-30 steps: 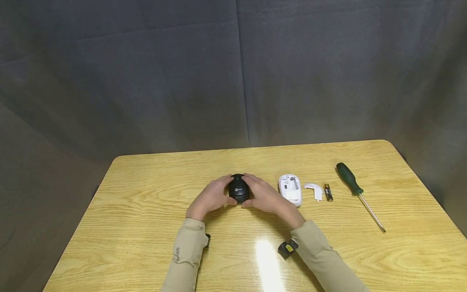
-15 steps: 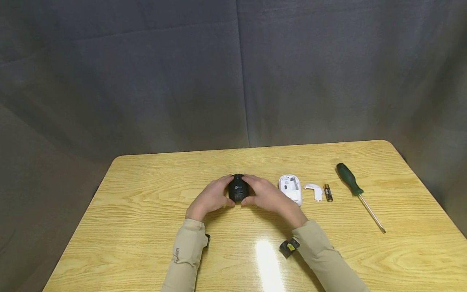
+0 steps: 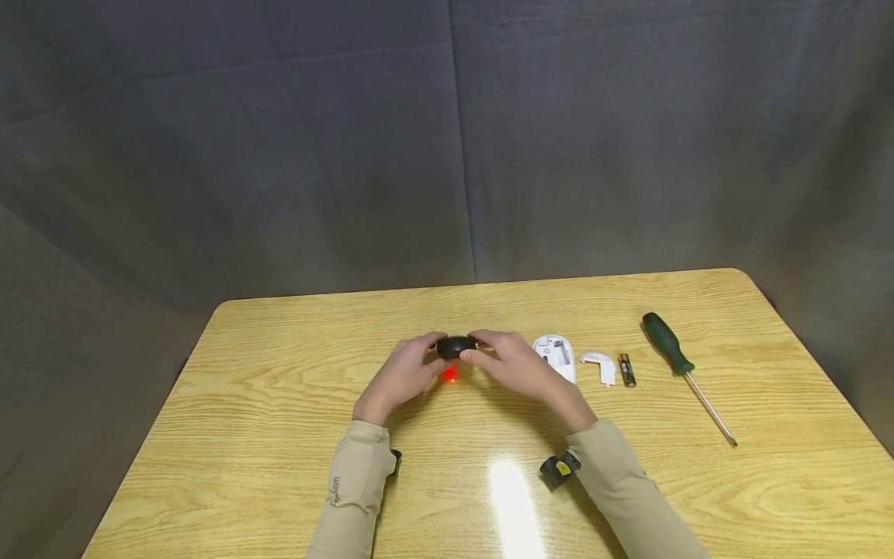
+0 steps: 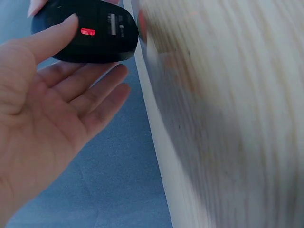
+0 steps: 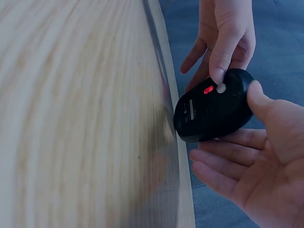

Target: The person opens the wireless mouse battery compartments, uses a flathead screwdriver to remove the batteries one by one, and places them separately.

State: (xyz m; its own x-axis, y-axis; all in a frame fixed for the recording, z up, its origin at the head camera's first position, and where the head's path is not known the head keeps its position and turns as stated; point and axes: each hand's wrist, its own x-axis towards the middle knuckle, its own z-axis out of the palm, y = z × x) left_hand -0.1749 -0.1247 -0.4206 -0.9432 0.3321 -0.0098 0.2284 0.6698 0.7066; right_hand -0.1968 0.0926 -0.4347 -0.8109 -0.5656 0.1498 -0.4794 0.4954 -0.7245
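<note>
A black computer mouse (image 3: 455, 346) is held a little above the wooden table (image 3: 279, 435), between both hands. My left hand (image 3: 417, 362) grips its left side, and in the left wrist view its thumb (image 4: 52, 40) lies on the mouse (image 4: 95, 33) underside beside the red sensor light. My right hand (image 3: 497, 354) grips the right side. In the right wrist view its thumb (image 5: 259, 97) sits on the mouse (image 5: 213, 111) edge, with its fingers under the shell. A red glow (image 3: 449, 376) falls on the table below.
To the right of the hands lies a white mouse (image 3: 556, 355) turned belly up with its battery bay uncovered. Beyond it are a white cover piece (image 3: 601, 365), a small battery (image 3: 626, 369) and a green-handled screwdriver (image 3: 672, 347). A grey cloth backdrop hangs behind.
The black mouse was sitting on the table under both hands. It is now lifted and tipped, its logo top no longer facing me, and a red glow shows on the wood.
</note>
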